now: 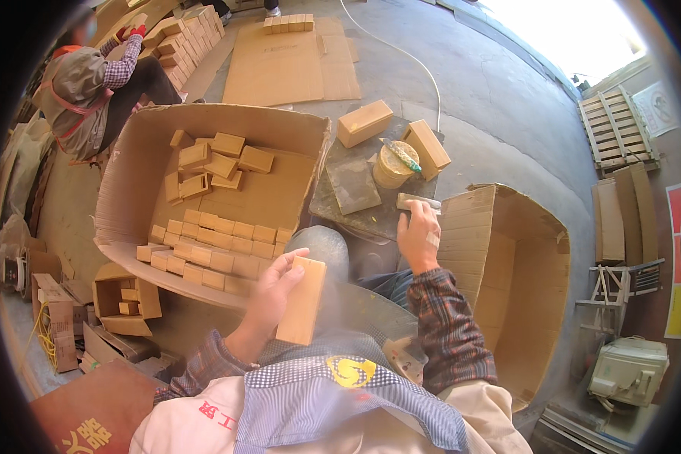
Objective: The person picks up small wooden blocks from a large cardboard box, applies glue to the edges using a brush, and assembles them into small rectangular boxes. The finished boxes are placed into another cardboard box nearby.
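My left hand [271,296] is closed around a pale wooden block [303,301], held tilted above my lap with its long smooth face up. My right hand [419,236] reaches to the front right corner of a low dark work surface [331,206]. Its fingers are closed on a grey, worn bar-shaped block [418,202] there. Behind that bar stands a round tub [393,166] with a green-handled brush [405,155] lying across its top. A flat grey square plate [355,185] lies left of the tub.
A large carton [121,227] at the left holds several wooden blocks [221,166], some in rows. Two larger wooden boxes [365,123] stand behind the tub. An open carton [461,234] is at my right. Another person [79,91] sits far left beside stacked blocks [181,45].
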### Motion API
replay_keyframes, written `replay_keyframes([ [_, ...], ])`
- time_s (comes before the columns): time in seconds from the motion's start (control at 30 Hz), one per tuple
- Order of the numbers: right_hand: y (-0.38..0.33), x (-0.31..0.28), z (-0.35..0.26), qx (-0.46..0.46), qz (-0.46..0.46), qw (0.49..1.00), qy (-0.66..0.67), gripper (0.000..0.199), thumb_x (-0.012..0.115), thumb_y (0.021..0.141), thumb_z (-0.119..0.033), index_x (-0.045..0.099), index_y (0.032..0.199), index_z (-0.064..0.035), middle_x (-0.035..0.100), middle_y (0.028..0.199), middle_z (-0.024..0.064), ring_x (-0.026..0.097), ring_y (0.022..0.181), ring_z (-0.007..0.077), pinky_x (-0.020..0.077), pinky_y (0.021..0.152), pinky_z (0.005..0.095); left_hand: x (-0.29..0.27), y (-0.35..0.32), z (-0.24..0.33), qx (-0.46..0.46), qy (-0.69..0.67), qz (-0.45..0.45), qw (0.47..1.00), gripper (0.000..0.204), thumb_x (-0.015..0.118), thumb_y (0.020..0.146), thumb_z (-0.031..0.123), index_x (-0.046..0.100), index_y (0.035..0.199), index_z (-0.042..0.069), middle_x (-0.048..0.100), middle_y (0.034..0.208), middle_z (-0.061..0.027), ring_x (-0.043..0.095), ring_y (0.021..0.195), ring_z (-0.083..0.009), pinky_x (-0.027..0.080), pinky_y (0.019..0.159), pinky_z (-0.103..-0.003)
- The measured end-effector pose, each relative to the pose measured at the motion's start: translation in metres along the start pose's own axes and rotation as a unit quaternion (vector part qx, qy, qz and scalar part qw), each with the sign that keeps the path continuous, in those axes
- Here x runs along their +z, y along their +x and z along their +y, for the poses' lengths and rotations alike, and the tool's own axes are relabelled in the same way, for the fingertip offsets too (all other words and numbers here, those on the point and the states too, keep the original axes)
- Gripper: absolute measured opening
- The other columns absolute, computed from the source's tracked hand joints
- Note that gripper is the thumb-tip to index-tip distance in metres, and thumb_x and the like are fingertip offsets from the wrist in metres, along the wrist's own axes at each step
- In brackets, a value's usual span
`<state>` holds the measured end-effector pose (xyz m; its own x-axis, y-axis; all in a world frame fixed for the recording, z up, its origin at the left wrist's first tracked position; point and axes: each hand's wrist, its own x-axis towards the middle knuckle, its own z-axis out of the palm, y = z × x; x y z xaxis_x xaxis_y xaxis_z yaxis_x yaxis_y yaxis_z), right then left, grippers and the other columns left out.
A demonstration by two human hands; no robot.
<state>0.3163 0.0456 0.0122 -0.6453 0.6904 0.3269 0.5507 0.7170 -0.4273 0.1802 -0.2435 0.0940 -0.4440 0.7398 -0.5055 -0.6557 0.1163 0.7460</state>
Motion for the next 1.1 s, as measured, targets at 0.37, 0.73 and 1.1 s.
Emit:
replay_keyframes([
  [0.37,0.047,-0.017,0.03,0.064,-0.205,0.976,-0.04,0.026,0.08,0.084,-0.019,0.068,0.103,-0.0075,0.074,0.095,0.0142,0.069,0.094,0.0365,0.052,0.08,0.0472,0.014,-0.004,-0.011,0.006,0.053,0.018,0.998,0.036,0.058,0.106,0.018,0.058,0.141,0.008,0.066,0.121,-0.0042,0.064,0.105,-0.01,0.054,0.089,-0.029],
  [0.73,-0.125,-0.067,-0.111,0.266,-0.201,0.798,0.502,0.036,0.067,0.099,-0.004,0.054,0.133,-0.0014,0.065,0.087,-0.0001,0.057,0.069,0.0053,0.0446,0.059,0.0229,0.01,-0.032,-0.031,0.154,0.425,0.07,0.889,0.047,0.073,0.092,0.032,0.066,0.133,0.009,0.054,0.125,-0.0135,0.058,0.121,-0.0294,0.048,0.106,-0.039],
  [1.1,-0.15,-0.077,-0.14,0.168,-0.16,0.837,0.496,0.031,0.071,0.096,-0.003,0.062,0.126,-0.0027,0.069,0.094,0.0035,0.061,0.076,0.0105,0.0494,0.067,0.0276,-0.026,-0.009,-0.014,0.108,0.361,-0.101,0.921,0.047,0.041,0.113,0.039,0.066,0.101,0.001,0.063,0.093,-0.0092,0.059,0.09,-0.0199,0.049,0.086,-0.034],
])
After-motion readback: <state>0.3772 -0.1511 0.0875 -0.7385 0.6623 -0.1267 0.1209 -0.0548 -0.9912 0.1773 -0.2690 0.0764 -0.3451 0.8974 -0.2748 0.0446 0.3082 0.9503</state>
